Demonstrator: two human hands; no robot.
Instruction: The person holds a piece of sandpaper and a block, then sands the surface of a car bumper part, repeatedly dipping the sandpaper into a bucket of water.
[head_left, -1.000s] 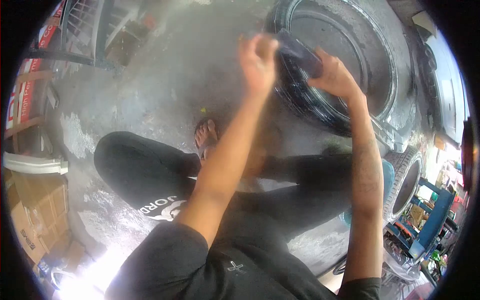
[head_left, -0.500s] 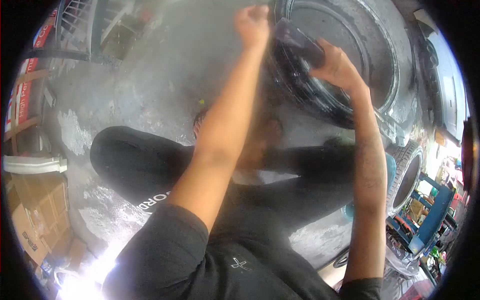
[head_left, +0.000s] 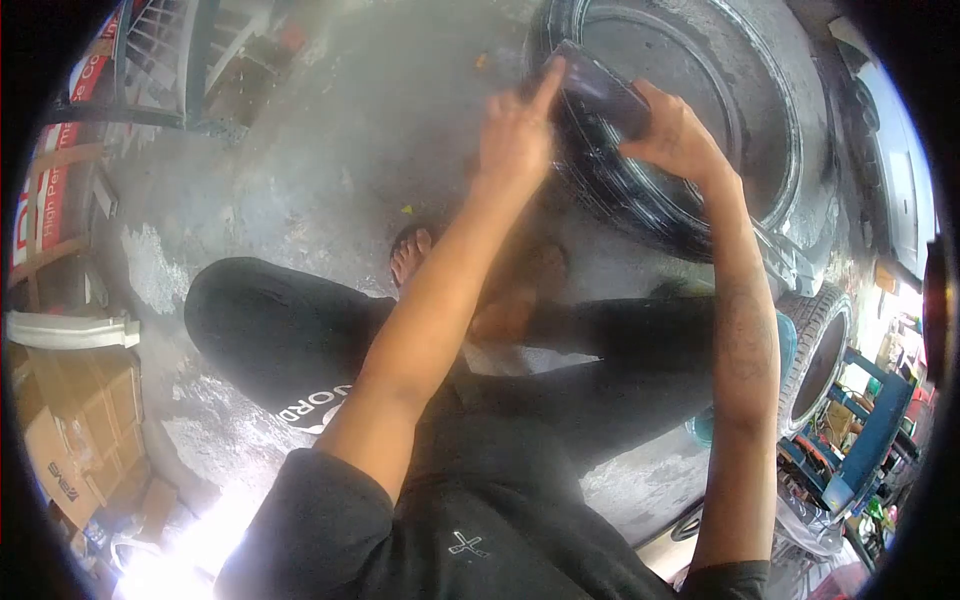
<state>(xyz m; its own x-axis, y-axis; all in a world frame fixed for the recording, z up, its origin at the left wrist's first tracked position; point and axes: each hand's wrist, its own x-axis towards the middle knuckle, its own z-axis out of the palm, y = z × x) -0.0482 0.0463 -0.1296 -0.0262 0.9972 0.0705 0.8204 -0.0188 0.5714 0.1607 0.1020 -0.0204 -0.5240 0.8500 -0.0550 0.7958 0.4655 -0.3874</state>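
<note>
My right hand (head_left: 675, 138) is closed around the near end of a dark smartphone (head_left: 602, 90), thumb on one side and fingers on the other. The phone is held tilted over a black tire (head_left: 640, 205) lying on its side. My left hand (head_left: 518, 130) is just left of the phone. Its index finger is stretched out with the tip right at the phone's far left edge, while the other fingers are curled and a little blurred. Nothing shows in that hand.
I sit on a grey concrete floor (head_left: 330, 130) with my legs folded, a bare foot (head_left: 410, 252) in front. Another tire (head_left: 815, 355) stands at right beside a blue metal frame (head_left: 865, 430). Cardboard boxes (head_left: 85, 410) and a slatted rack (head_left: 160, 60) are at left.
My left hand has come down toward me from beyond the phone's far end, and its index finger now points out to the phone's edge. The right hand and phone have barely moved.
</note>
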